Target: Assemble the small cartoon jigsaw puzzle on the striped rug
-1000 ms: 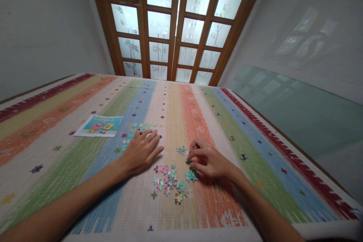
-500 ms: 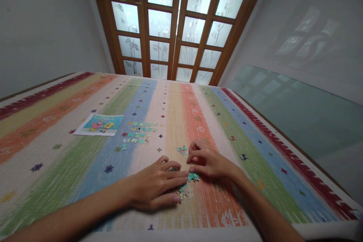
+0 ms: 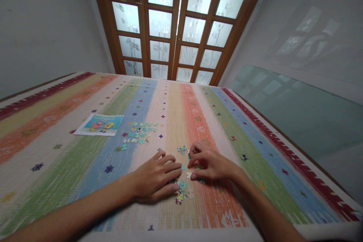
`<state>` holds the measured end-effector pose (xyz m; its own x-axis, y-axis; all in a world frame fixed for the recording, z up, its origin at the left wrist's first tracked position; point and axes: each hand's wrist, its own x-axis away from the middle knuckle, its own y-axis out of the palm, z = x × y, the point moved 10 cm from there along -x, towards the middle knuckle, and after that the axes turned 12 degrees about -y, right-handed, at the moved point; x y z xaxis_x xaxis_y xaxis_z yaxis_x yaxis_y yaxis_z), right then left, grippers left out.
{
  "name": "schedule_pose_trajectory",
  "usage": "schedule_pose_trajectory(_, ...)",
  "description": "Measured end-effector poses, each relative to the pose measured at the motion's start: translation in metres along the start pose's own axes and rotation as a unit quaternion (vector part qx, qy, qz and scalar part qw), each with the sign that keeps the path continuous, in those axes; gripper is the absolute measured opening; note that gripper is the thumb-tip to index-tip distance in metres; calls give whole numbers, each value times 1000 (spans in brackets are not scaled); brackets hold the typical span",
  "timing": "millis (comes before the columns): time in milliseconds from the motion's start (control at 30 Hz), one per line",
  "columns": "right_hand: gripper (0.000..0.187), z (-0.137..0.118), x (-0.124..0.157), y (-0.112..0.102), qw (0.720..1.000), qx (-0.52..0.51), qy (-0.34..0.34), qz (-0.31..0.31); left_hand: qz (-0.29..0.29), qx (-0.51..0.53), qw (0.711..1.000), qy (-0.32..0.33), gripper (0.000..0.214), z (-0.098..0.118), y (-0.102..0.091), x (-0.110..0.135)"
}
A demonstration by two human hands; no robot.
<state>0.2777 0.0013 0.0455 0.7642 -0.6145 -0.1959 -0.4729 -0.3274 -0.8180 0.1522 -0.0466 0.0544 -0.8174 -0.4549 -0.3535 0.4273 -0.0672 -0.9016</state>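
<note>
My left hand [image 3: 155,177] lies flat, fingers stretched to the right, over a heap of loose jigsaw pieces [image 3: 182,192] on the striped cloth. Just right of it, my right hand [image 3: 208,165] has its fingers curled down onto the pieces, fingertips almost meeting those of the left. Whether it pinches a piece is hidden. A small joined cluster of pieces [image 3: 182,149] sits just beyond the hands. Further left lies a spread of teal pieces [image 3: 138,133].
A printed cartoon reference picture [image 3: 100,124] lies on the left part of the striped mat [image 3: 85,166]. A wooden glass-paned door [image 3: 172,26] stands beyond the mat. A glass panel [image 3: 297,113] leans along the right wall.
My left hand came from the teal pieces on the left down onto the heap. It now covers most of that heap. My right hand shifted slightly toward me.
</note>
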Motion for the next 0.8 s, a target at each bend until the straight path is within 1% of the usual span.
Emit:
schedule_pose_trajectory(100,16,-6,-2,8,1000,-21,-15,-13,6,2,1000,7,36,1,1,1)
schedule_pose_trajectory(233,15,-9,-3,12,999,-43,-12,-20,8,7,1000,13,34,3,3,1)
schedule_pose_trajectory(300,13,-10,-4,10,999,-53,-11,-9,10,8,1000,15,32,4,3,1)
schedule_pose_trajectory(367,11,-10,-6,6,998,-52,-17,19,14,8,1000,15,30,5,1,1)
schedule_pose_trajectory(433,11,-10,-7,1,997,-22,-27,62,25,8,1000,8,29,4,-2,1)
schedule_pose_trajectory(500,9,-9,-7,-3,994,35,-38,101,47,6,999,-4,29,2,-8,0)
schedule_pose_trajectory(567,14,-11,-8,-2,987,95,-51,123,77,0,997,-18,29,-1,-15,-1)
schedule_pose_trajectory(667,21,-17,-10,1,977,145,-72,138,103,-16,994,-43,27,-8,-20,-2)
schedule_pose_trajectory(800,24,-23,-11,7,978,144,-87,125,89,-13,995,-50,27,-12,-16,-3)
